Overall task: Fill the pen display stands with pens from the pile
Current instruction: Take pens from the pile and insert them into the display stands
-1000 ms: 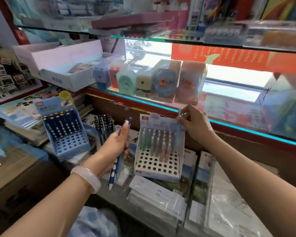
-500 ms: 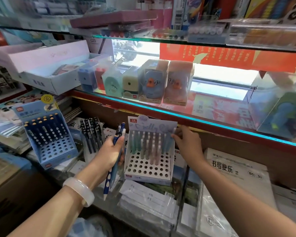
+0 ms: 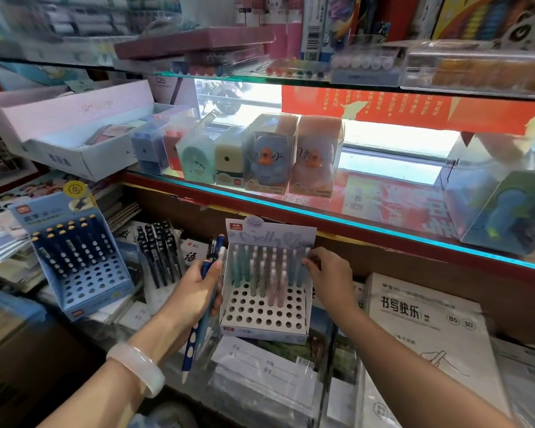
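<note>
Left grip (image 3: 195, 291) curled around a few dark blue pens with pale dots (image 3: 203, 307), tips pointing down, just left of the white perforated cardboard pen stand (image 3: 264, 313). Right grip (image 3: 329, 273) pinching a pastel pen (image 3: 303, 267) in the stand's rear right corner. Blue perforated stand (image 3: 84, 273) farther left, half filled; black pens in a clear pack (image 3: 158, 251) between the two stands.

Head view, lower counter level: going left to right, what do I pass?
Blue pen stand → bundle of black pens → left hand holding blue pens → white pen stand → right hand at the stand's right edge → white notebook pack.
</note>
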